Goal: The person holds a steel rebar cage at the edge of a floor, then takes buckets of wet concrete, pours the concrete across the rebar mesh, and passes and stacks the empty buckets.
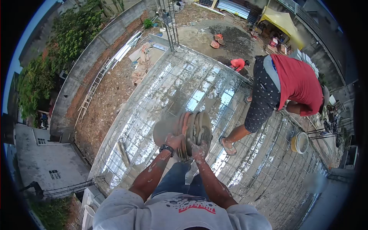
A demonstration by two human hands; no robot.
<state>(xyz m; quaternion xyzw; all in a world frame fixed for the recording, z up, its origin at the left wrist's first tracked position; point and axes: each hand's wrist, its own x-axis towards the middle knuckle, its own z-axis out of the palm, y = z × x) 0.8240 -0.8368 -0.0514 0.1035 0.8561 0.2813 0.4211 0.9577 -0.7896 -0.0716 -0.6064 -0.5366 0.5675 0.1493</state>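
my left hand (pixel 175 141) and right hand (pixel 199 149) are both closed around the stack of pans (pixel 188 128) between them, gathered but not set down. ahead of my hands, the wet rebar grid (pixel 178 82) lies exposed, seemingly still uncovered.

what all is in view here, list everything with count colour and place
stacked pans: several, grey and reddish, between the grips
rebar-covered deck: 1, grey, underfoot
wood piece: 1, pale, deck's left
bucket: 1, yellowish, deck's right
nearer co-worker: 1, red top, bending at right
farther co-worker: 1, red top, beyond deck
gravel heap: 1, dark grey, beyond deck
ground pans: a few, reddish, by gravel
ladder: 1, pale, left
trees: count unclear, green, upper left
canopy: 1, yellow, upper right
shirt: 1, grey, bottom
left grip: 1, bare, stack's left
right grip: 1, grey-smeared, stack's right
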